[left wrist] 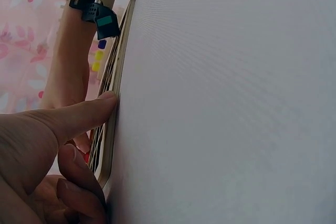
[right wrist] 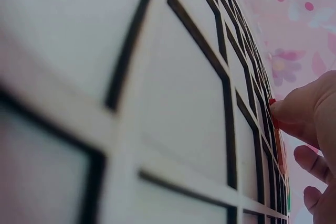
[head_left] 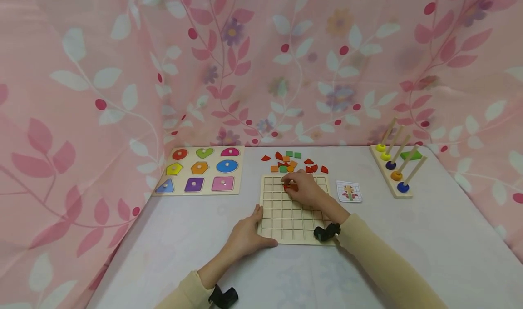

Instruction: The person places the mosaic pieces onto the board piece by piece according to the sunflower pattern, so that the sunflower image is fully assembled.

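Note:
A wooden grid board with square cells lies flat on the white tabletop. My left hand grips its near left corner, with the thumb on the near edge and the fingers along the left side. Over the upper rows of the grid, my right hand pinches a small red piece between thumb and fingertips, right at the board's surface. Close by, an orange piece shows beyond the fingertip in the right wrist view. Part of the red piece is hidden by the fingers.
Loose red, orange and green pieces lie behind the board. A pattern card sits to its right. Farther right stands a peg stand with coloured rings and a green block. A shape puzzle lies at the left.

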